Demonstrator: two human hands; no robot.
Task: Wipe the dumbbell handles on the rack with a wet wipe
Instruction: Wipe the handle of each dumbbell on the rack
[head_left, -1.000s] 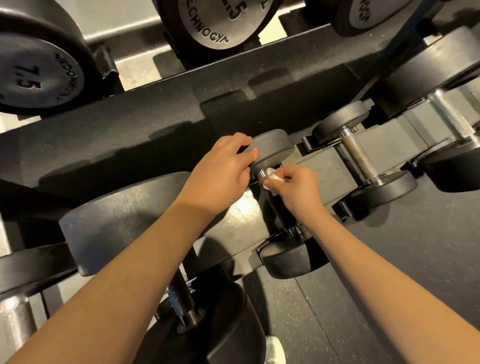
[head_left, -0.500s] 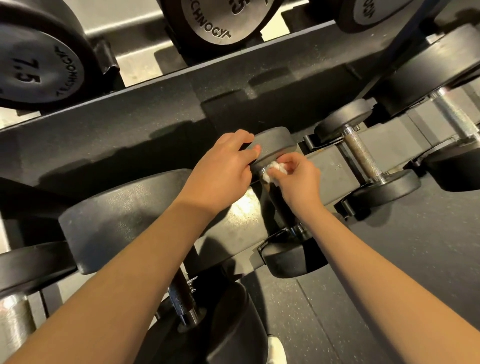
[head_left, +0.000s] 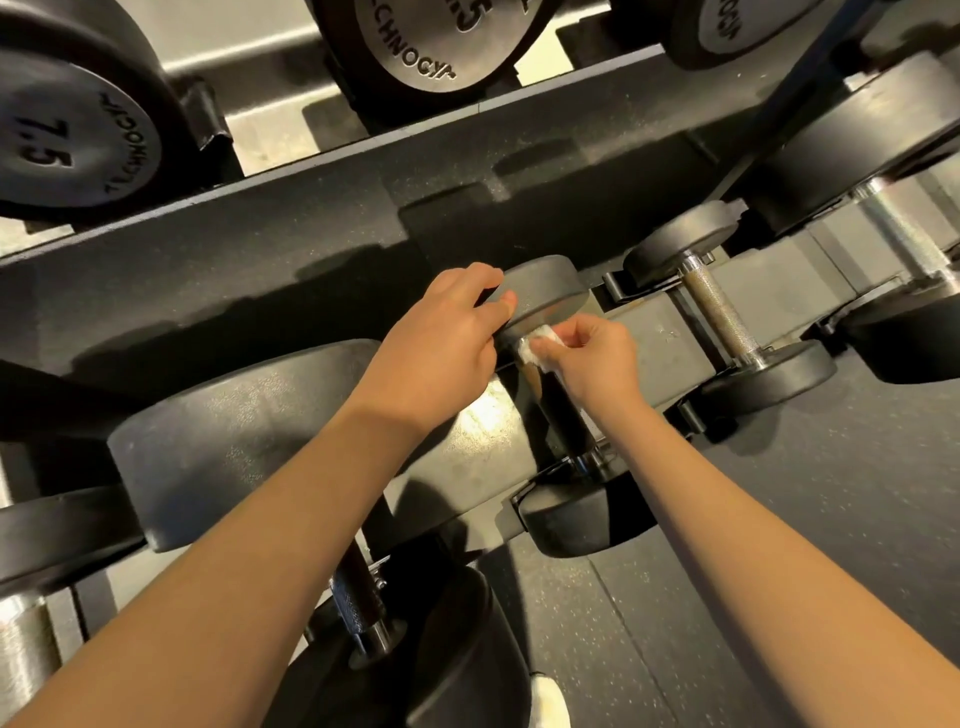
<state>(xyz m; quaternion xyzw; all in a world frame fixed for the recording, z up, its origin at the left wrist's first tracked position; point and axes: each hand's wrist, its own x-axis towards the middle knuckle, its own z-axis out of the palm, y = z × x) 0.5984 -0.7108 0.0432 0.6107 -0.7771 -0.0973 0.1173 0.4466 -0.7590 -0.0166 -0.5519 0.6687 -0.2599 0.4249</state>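
On the handle (head_left: 561, 421), at its far end, the right grip (head_left: 592, 358) pinches the wipe (head_left: 532, 349); the left grip (head_left: 441, 348) clasps the far head (head_left: 545, 291) on the rack (head_left: 311, 244). If that head rolls, the small wad may slip, or fingers get nipped.

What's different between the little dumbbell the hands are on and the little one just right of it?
The left hand grips the far head of the held dumbbell; nothing touches the neighbour dumbbell. The right hand holds a wet wipe on the held dumbbell's handle, which is mostly hidden; the neighbour dumbbell's knurled metal handle shows fully. Both are small and dark-headed, and lie on the rack at the same angle.
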